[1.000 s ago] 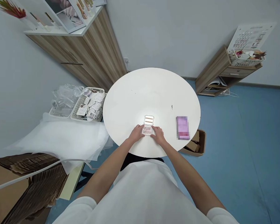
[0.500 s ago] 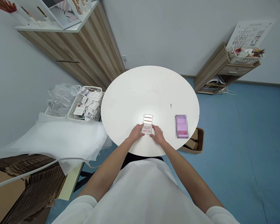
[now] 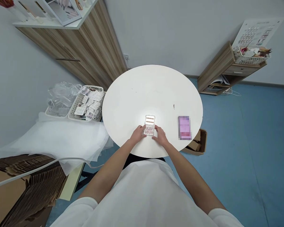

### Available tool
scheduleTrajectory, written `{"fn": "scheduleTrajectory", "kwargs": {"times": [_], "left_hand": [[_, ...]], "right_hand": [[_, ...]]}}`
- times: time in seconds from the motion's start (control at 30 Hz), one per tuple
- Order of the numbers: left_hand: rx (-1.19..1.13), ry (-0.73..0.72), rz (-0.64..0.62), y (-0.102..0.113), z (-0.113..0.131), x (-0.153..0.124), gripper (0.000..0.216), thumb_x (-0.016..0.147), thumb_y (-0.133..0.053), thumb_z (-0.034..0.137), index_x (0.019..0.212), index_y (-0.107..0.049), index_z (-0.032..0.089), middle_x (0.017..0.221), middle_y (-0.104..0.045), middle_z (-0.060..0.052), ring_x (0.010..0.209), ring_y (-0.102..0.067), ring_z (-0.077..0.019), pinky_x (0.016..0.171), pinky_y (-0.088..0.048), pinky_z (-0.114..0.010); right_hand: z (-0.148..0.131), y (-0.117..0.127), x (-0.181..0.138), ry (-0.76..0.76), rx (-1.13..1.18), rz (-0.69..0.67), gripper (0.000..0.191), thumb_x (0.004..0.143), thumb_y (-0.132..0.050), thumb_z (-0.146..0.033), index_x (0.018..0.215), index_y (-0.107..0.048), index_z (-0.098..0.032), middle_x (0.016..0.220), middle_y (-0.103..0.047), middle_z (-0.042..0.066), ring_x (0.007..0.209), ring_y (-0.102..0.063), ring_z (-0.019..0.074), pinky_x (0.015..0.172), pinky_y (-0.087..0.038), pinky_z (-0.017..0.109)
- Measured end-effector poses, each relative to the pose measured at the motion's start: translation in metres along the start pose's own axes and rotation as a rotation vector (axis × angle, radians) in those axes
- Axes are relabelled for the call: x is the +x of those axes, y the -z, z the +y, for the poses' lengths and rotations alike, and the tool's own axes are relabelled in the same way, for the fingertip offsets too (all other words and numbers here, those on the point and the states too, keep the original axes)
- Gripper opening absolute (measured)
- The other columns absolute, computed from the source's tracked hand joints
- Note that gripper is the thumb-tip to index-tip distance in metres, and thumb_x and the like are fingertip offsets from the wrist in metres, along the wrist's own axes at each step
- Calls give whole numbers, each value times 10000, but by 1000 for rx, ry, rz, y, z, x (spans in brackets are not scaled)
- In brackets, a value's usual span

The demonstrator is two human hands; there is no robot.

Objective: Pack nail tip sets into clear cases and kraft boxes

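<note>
Case [image 3: 149, 125], gripped by left hand [image 3: 137, 134] at nine o'clock, right hand [image 3: 160, 136] at three, could spill its pieces [image 3: 149, 130] if tilted.

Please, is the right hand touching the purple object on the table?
Apart. The head view shows white table surface between the right hand and the purple object.

Head-worn view, forward and steeply down
Smooth white rounded worktop [image 3: 153, 88] mid-frame; white-shirted torso [image 3: 146, 195] close at six o'clock.
</note>
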State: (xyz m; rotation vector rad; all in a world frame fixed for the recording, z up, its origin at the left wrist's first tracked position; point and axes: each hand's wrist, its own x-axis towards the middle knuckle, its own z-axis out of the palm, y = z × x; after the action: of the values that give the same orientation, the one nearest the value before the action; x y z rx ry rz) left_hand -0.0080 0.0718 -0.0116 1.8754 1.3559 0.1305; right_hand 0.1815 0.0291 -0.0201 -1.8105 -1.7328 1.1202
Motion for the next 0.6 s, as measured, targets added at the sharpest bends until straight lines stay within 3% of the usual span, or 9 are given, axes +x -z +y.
{"fn": "scheduleTrajectory", "kwargs": {"times": [0.4,0.6], "left_hand": [[-148,52,83,3,3,-7,807,594,-698,226,1298,-305,238,1000,-515,-50,803,-523,-156,737,-448,-294],[-385,337,226,-5,3,-12,419,674,-632,260,1071,-524,179,861,-613,-31,722,-580,-123,720,-463,-267]], "right_hand": [[0,7,4,-56,182,-2,770,617,-632,-259,1286,-252,-253,1142,-482,54,989,-493,197,864,-396,378],[-12,28,38,-228,277,150,481,708,-507,-270,1174,-411,-201,1032,-566,49,808,-557,129,777,-436,294]]}}
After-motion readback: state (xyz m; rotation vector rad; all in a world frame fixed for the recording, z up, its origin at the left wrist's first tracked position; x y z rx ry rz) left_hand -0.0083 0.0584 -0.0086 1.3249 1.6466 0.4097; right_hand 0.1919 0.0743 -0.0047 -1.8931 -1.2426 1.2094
